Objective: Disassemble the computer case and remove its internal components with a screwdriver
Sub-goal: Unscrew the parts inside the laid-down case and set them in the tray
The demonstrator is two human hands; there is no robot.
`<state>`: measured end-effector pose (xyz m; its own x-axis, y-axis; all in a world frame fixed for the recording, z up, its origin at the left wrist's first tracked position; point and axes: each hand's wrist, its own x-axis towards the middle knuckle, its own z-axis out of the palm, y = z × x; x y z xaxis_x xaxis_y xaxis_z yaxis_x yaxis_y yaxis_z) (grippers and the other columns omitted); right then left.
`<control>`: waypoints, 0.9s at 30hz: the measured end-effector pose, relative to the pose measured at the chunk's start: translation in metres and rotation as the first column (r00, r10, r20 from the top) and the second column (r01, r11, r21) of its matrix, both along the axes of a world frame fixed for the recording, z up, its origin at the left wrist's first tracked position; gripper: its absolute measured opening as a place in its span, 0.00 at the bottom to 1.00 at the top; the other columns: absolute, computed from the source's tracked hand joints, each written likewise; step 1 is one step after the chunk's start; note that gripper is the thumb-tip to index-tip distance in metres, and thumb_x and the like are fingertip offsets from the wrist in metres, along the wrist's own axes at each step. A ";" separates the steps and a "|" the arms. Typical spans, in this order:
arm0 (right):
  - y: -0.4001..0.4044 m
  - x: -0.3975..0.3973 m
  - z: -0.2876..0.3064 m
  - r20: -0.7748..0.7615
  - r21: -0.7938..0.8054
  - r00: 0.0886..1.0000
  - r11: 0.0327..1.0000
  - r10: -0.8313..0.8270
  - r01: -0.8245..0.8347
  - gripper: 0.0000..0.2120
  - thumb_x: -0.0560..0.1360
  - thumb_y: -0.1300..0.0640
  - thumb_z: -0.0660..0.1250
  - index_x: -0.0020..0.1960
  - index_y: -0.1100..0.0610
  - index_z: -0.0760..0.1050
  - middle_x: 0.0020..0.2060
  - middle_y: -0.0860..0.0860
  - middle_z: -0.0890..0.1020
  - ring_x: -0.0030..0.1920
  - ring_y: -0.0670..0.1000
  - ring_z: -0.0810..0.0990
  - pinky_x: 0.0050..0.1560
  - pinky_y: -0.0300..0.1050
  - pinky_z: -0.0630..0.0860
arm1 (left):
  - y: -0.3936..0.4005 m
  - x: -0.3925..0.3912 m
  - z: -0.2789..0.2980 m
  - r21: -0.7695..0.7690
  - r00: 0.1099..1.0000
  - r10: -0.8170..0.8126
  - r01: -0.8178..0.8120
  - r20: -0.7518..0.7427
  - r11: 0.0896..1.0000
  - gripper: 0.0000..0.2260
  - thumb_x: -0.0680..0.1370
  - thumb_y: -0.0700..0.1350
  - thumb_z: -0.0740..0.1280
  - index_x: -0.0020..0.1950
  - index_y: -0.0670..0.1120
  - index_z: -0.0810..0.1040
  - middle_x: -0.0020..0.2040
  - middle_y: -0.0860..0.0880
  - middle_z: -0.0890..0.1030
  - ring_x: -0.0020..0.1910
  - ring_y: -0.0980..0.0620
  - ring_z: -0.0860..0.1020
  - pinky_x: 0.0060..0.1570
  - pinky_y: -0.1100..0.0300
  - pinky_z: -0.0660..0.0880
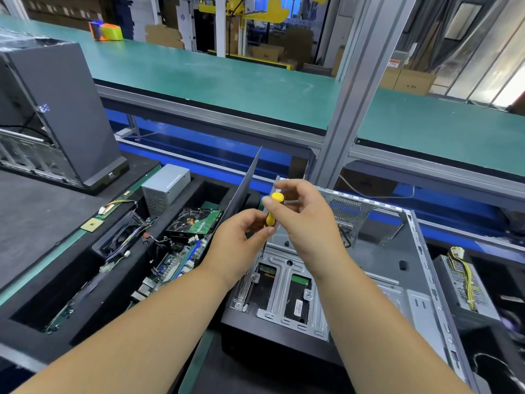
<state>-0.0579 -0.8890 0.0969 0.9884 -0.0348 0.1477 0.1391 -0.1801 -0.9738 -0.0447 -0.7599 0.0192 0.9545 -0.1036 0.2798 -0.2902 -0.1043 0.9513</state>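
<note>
Both hands [238, 237] [304, 214] pinch the smooth yellow screwdriver [271, 216] upright, tip on the ribbed metal drive cage [284, 280].

So the open computer case [369, 265] lies flat at near right, with the drive cage [284, 294] in its near-left corner. Both hands meet over that corner on the screwdriver [271, 214]: left hand [241, 237] lower, right hand [304, 217] on top. Left of the case, a foam tray [71, 308] holds a motherboard [176, 260], with a hard drive [196, 220] and a power supply [166, 186] farther back. Another tower [62, 109] stands far left.
</note>
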 end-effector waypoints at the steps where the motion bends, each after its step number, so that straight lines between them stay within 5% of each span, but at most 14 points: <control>1: 0.001 0.001 0.000 0.012 -0.010 0.999 0.999 -0.038 0.038 0.09 0.71 0.54 0.76 0.49 0.49 0.78 0.43 0.45 0.82 0.46 0.48 0.81 0.48 0.43 0.80 | 0.000 0.000 -0.001 -0.009 1.000 0.003 -0.003 -0.007 1.000 0.07 0.75 0.47 0.69 0.51 0.56 0.81 0.48 0.52 0.84 0.51 0.51 0.81 0.55 0.54 0.77; 6: 0.000 0.003 0.002 0.071 -0.143 0.994 0.986 -0.080 0.089 0.08 0.70 0.52 0.77 0.42 0.49 0.77 0.36 0.44 0.81 0.36 0.41 0.79 0.36 0.33 0.75 | -0.001 0.002 -0.001 0.046 0.998 0.047 -0.048 0.032 0.998 0.04 0.73 0.51 0.71 0.46 0.57 0.78 0.43 0.54 0.82 0.47 0.52 0.80 0.52 0.50 0.78; 9: -0.003 0.005 0.005 0.066 -0.226 0.997 0.973 -0.033 0.047 0.05 0.72 0.53 0.75 0.44 0.48 0.79 0.40 0.43 0.82 0.42 0.42 0.80 0.44 0.38 0.78 | 0.000 0.003 0.000 0.050 1.000 0.021 -0.022 0.017 0.999 0.05 0.73 0.50 0.72 0.47 0.55 0.78 0.44 0.53 0.81 0.47 0.51 0.80 0.53 0.50 0.77; 13: -0.007 0.008 0.010 0.060 -0.268 0.998 0.963 0.008 0.008 0.04 0.75 0.56 0.72 0.48 0.47 0.81 0.45 0.44 0.83 0.49 0.43 0.80 0.54 0.48 0.78 | 0.004 0.002 -0.003 -0.082 0.993 -0.083 0.076 -0.080 0.994 0.11 0.79 0.43 0.67 0.62 0.50 0.78 0.55 0.51 0.82 0.58 0.51 0.79 0.61 0.56 0.74; 18: -0.009 0.010 0.010 0.017 -0.273 0.998 0.960 0.065 -0.058 0.08 0.78 0.58 0.67 0.51 0.45 0.81 0.47 0.44 0.83 0.49 0.43 0.81 0.52 0.41 0.77 | 0.004 -0.002 0.000 -0.078 0.994 -0.089 0.085 -0.059 0.993 0.13 0.82 0.40 0.62 0.61 0.53 0.80 0.56 0.57 0.83 0.59 0.60 0.78 0.57 0.72 0.71; 27: -0.010 0.002 0.010 -0.045 -0.267 0.986 0.949 0.162 -0.168 0.18 0.82 0.60 0.58 0.58 0.40 0.79 0.55 0.44 0.79 0.53 0.38 0.77 0.44 0.27 0.68 | 0.000 0.003 -0.006 -0.142 0.993 -0.067 0.053 -0.099 0.988 0.08 0.78 0.38 0.68 0.55 0.47 0.81 0.50 0.49 0.84 0.53 0.52 0.80 0.55 0.62 0.74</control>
<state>-0.0562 -0.8990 0.1069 0.9801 0.1670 0.1073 0.1682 -0.4122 -0.8954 -0.0420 -0.7595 0.0136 0.9722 -0.1287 0.1954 -0.1911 0.0453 0.9805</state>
